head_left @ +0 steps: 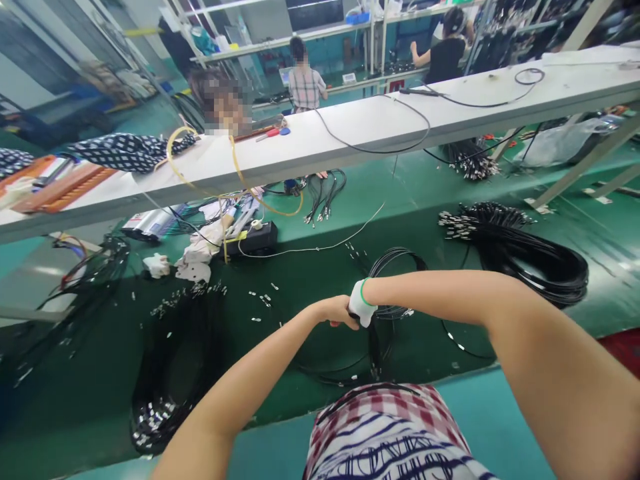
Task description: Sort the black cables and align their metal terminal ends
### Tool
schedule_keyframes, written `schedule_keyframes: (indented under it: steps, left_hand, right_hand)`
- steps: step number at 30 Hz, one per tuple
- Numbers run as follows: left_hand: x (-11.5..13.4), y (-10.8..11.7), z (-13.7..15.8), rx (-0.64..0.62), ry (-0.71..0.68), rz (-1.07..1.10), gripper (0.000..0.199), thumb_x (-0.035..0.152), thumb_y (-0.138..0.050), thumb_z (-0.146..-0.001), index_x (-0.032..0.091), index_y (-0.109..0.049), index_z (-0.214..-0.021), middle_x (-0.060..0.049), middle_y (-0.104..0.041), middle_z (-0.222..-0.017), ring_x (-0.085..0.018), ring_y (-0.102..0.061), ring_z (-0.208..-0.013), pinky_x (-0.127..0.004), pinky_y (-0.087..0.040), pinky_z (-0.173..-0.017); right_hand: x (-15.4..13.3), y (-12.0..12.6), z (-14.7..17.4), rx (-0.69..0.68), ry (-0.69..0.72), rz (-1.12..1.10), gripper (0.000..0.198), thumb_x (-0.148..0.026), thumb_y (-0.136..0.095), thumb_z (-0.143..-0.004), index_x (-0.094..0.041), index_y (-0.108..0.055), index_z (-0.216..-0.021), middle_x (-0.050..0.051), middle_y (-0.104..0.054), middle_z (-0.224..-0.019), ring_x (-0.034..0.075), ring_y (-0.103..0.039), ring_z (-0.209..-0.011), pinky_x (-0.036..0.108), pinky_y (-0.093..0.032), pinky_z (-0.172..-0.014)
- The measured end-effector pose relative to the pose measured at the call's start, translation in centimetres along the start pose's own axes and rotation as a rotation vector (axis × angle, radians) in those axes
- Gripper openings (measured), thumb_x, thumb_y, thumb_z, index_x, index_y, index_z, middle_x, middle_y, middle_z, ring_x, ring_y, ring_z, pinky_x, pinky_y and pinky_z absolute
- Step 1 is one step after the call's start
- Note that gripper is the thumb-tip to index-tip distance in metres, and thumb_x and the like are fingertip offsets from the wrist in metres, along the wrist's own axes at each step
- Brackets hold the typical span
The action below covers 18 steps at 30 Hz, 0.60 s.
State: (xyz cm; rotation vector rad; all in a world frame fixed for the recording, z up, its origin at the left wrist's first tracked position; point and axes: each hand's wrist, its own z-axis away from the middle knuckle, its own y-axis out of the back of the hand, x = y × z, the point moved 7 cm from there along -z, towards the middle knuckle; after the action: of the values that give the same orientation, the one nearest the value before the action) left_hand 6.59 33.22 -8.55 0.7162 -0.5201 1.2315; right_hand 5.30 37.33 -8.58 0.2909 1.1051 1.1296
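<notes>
My left hand (341, 311) is bare and closed, its fingers curled against my right hand. On my right hand (364, 303) is a white glove with a green cuff; its fingers point down and are mostly hidden. The two hands touch, and a short dark piece, seemingly black cable, shows between them. Behind and under my right wrist lies a coil of black cable (397, 257), with metal ends near its upper left. More black strands (375, 350) run down below the hands toward the bench edge. Small loose metal terminals (265, 298) are scattered left of the hands.
Thick bundles of black cables lie on the green bench at left (150, 393) and right (555, 267). A raised white shelf (350, 137) crosses in front, with a yellow tube (240, 167) hanging from it. A black box (253, 238) stands beneath. Co-workers sit beyond.
</notes>
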Motion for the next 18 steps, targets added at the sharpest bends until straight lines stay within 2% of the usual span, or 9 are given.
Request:
schedule_keyframes:
  steps: [2,4,8,11,13,14,15,16,18]
  left_hand:
    - [-1.8,-1.5,-1.0,-0.131,0.024,0.144,0.031,0.028,-0.079,-0.059,0.013,-0.062,-0.080,-0.005,-0.067,-0.078,-0.006,-0.038,-0.038,-0.024,-0.029,-0.040]
    - [-3.5,-2.8,-1.8,-0.206,0.035,0.287,0.034,0.034,-0.079,-0.061,0.013,-0.062,-0.081,-0.007,-0.068,-0.082,-0.002,-0.031,-0.037,-0.023,-0.026,-0.039]
    - [-6.3,-4.0,-3.3,-0.203,0.011,0.554,0.047,0.037,-0.074,-0.069,0.017,-0.058,-0.108,-0.002,-0.066,-0.085,0.001,-0.021,-0.036,-0.021,-0.019,-0.041]
    - [-7.9,-4.4,-4.2,-0.167,-0.002,0.700,0.055,0.032,-0.070,-0.072,0.021,-0.051,-0.122,0.001,-0.065,-0.085,0.001,-0.018,-0.036,-0.020,-0.016,-0.042]
    - [-8.6,-4.5,-4.4,-0.145,-0.002,0.765,0.054,0.029,-0.068,-0.074,0.019,-0.050,-0.123,0.000,-0.065,-0.085,0.001,-0.018,-0.035,-0.021,-0.014,-0.041]
    - [-8.9,-4.5,-4.5,-0.135,-0.002,0.790,0.053,0.028,-0.068,-0.074,0.018,-0.050,-0.123,0.000,-0.065,-0.085,0.001,-0.018,-0.036,-0.021,-0.013,-0.041]
    - [-9.0,-4.5,-4.4,-0.124,-0.005,0.812,0.052,0.028,-0.068,-0.074,0.018,-0.050,-0.122,-0.001,-0.065,-0.087,0.001,-0.018,-0.036,-0.021,-0.012,-0.041]
    - [-9.1,-4.4,-4.4,-0.114,-0.009,0.832,0.051,0.027,-0.067,-0.075,0.018,-0.051,-0.122,-0.001,-0.066,-0.088,0.001,-0.017,-0.036,-0.021,-0.011,-0.041]
    - [-9.2,-4.5,-4.2,-0.093,-0.019,0.862,0.050,0.027,-0.067,-0.075,0.018,-0.051,-0.121,-0.002,-0.066,-0.092,0.001,-0.017,-0.037,-0.021,-0.011,-0.042]
  right_hand:
    - [0.2,-1.4,-1.0,-0.142,-0.031,0.125,0.025,-0.035,-0.075,-0.065,-0.019,-0.063,-0.050,-0.005,-0.048,-0.040,0.017,-0.059,-0.052,0.030,-0.049,-0.064]
    - [0.2,-2.2,-1.9,-0.224,-0.030,0.232,0.028,-0.032,-0.075,-0.065,-0.020,-0.059,-0.045,-0.005,-0.045,-0.037,0.018,-0.060,-0.054,0.032,-0.049,-0.069]
    - [0.3,-3.0,-3.5,-0.265,0.048,0.385,0.037,-0.034,-0.070,-0.070,-0.020,-0.054,-0.039,-0.003,-0.046,-0.038,0.021,-0.062,-0.063,0.037,-0.047,-0.081]
    - [0.1,-3.0,-3.8,-0.221,0.152,0.443,0.038,-0.034,-0.069,-0.073,-0.020,-0.056,-0.040,0.000,-0.055,-0.046,0.022,-0.064,-0.073,0.041,-0.041,-0.094]
    - [0.0,-2.2,-3.1,-0.145,0.234,0.459,0.025,-0.034,-0.071,-0.071,-0.019,-0.064,-0.053,0.003,-0.067,-0.067,0.024,-0.064,-0.091,0.043,-0.030,-0.106]
    - [0.0,-1.7,-2.4,-0.105,0.277,0.465,0.016,-0.034,-0.072,-0.070,-0.019,-0.069,-0.065,0.004,-0.071,-0.085,0.025,-0.060,-0.104,0.044,-0.023,-0.110]
    - [0.1,-1.1,-1.4,-0.046,0.316,0.461,0.019,-0.034,-0.072,-0.070,-0.019,-0.073,-0.082,0.006,-0.069,-0.104,0.027,-0.054,-0.116,0.045,-0.016,-0.113]
    - [0.4,-0.4,-0.4,0.046,0.333,0.437,0.031,-0.034,-0.072,-0.071,-0.020,-0.071,-0.099,0.008,-0.064,-0.121,0.028,-0.046,-0.125,0.046,-0.011,-0.115]
    - [1.7,1.2,2.0,0.291,0.261,0.321,0.052,-0.033,-0.067,-0.076,-0.020,-0.060,-0.126,0.010,-0.049,-0.141,0.026,-0.036,-0.135,0.044,-0.010,-0.116]
